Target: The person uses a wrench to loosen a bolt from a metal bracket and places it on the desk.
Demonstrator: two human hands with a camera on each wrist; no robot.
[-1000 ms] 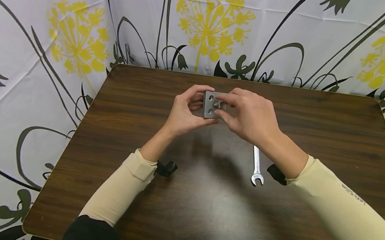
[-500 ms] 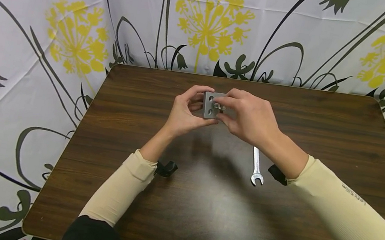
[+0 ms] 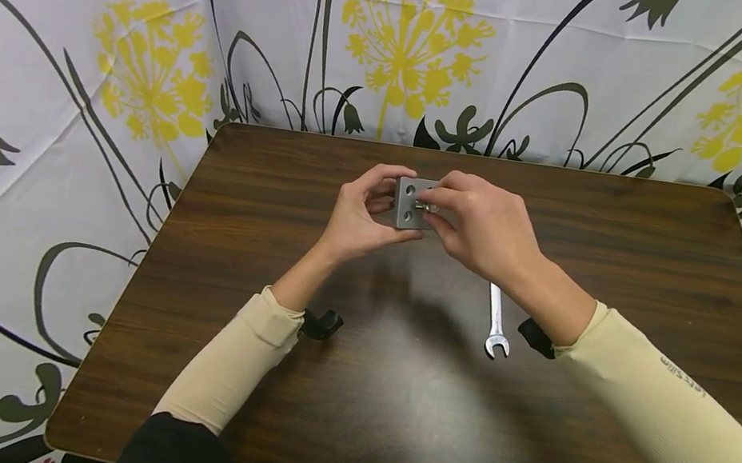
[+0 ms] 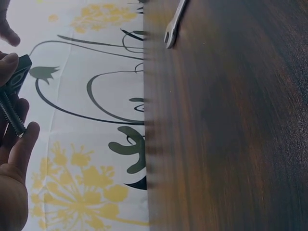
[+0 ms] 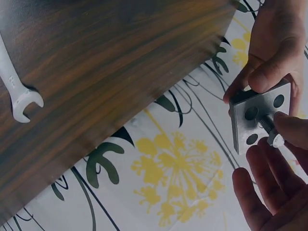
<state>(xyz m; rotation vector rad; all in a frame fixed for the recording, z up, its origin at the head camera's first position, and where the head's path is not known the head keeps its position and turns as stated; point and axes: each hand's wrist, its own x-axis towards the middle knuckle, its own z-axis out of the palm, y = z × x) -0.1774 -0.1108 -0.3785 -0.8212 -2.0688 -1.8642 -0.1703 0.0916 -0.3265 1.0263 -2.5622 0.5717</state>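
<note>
A grey metal plate [image 3: 401, 204] with several round holes is held up over the table's far part. My left hand [image 3: 361, 214] grips it by its edges, thumb along the lower edge and fingers at the upper one. A hex bolt [image 5: 269, 129] runs through a hole in the middle of the plate, its head standing off the face with bare thread between. My right hand [image 3: 489, 222] pinches this bolt near the head between thumb and fingers. In the left wrist view the long threaded end of the bolt [image 4: 11, 115] sticks out behind the plate [image 4: 19, 74], near the left fingers.
A combination wrench [image 3: 495, 324] lies on the brown wooden table [image 3: 252, 245], below the right hand in the head view. A white cloth [image 3: 274, 14] with yellow and grey flowers hangs behind the table's far edge and along its sides.
The right thumb and fingers have shifted slightly around the bolt head. Left hand and plate stay almost in place; the wrench has not moved.
</note>
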